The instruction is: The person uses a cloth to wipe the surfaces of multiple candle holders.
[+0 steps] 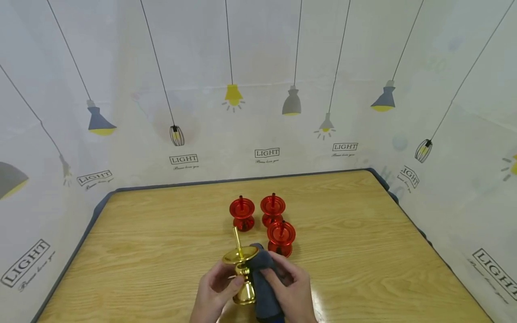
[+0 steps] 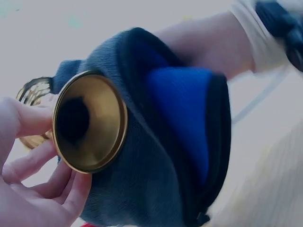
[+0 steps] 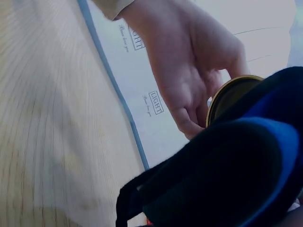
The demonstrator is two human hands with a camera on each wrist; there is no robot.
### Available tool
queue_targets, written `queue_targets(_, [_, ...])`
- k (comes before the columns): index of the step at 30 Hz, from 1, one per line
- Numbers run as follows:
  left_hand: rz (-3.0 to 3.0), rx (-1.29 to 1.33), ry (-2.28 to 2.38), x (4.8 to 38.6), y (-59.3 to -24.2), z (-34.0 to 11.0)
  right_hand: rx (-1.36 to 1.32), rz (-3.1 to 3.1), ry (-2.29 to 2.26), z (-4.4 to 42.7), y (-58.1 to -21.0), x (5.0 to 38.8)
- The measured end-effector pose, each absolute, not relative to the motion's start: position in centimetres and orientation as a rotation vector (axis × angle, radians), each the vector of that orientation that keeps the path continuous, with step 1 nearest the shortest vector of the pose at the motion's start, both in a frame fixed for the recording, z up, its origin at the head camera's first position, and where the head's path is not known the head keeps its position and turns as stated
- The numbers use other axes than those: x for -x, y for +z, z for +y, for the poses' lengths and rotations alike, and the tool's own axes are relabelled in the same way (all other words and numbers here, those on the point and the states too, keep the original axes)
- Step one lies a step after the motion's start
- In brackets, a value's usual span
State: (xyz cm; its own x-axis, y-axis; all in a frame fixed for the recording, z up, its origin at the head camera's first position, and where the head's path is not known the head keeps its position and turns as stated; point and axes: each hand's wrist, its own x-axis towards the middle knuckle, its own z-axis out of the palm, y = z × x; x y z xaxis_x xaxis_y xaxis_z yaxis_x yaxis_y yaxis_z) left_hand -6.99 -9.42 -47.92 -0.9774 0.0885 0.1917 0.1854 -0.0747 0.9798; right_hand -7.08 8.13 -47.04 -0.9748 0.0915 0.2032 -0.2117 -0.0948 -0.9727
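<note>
A shiny gold candle holder (image 1: 245,294), with a wide dish and a thin upright spike, is held slightly tilted above the table's near side. My left hand (image 1: 218,289) grips its stem, thumb in front. In the left wrist view the hollow underside of its round base (image 2: 102,127) faces the camera. My right hand (image 1: 292,287) holds a folded grey-blue cloth (image 1: 264,287) against the holder's right side, just under the dish. The cloth's bright blue inner face (image 2: 182,109) shows in the left wrist view. In the right wrist view the cloth (image 3: 218,179) hides the right fingers.
Beyond my hands three red candle holders of similar shape stand upright: one at left (image 1: 242,210), one behind (image 1: 273,206), one nearer at right (image 1: 281,235). They sit on a wood-grain table (image 1: 153,233). A white lamp-printed curtain (image 1: 210,134) surrounds its far and side edges.
</note>
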Motion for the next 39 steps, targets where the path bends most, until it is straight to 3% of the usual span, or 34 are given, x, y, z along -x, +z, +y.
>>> queue_targets(5, [-2.006,0.498,-2.331,7.0,-48.2,-10.1,-0.233,-1.938,2.184,8.4,-47.1,7.1])
queue_targets(14, [-2.058,0.154,-2.128,6.4,-47.3,-8.4,-0.098,-1.949,2.103,7.8,-47.2,6.7])
queue_targets(22, [-2.042,-0.019,-1.943,6.6,-47.1,-7.1,-0.188,-1.997,1.978,7.3,-47.4,6.7])
queue_targets(39, [-1.997,0.084,-2.158,6.5,-47.6,-8.3,-0.115,-1.974,2.297,8.5,-47.2,7.6])
